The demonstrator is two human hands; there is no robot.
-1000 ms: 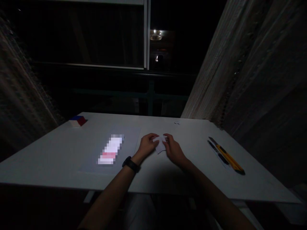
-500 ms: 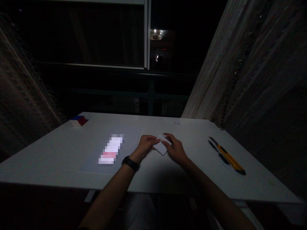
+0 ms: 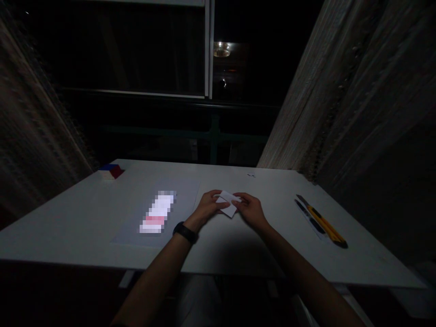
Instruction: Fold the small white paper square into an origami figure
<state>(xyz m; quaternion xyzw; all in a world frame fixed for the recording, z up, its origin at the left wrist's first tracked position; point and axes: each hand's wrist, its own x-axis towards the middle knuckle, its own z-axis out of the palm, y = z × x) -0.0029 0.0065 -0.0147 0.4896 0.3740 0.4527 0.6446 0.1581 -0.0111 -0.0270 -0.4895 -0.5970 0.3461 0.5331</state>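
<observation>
A small folded piece of white paper sits between both hands above the white table. My left hand, with a dark watch on its wrist, pinches the paper's left side. My right hand pinches its right edge with thumb and fingers. Both hands are closed on the paper near the table's middle.
A yellow and black utility knife and a dark pen lie at the right. A larger sheet with a blurred patch lies to the left. A red, white and blue cube sits at the far left corner. Curtains hang on both sides.
The paper has been turned and refolded between the fingers. My right hand shifted slightly right and lower, and the paper now lies flatter between the two hands.
</observation>
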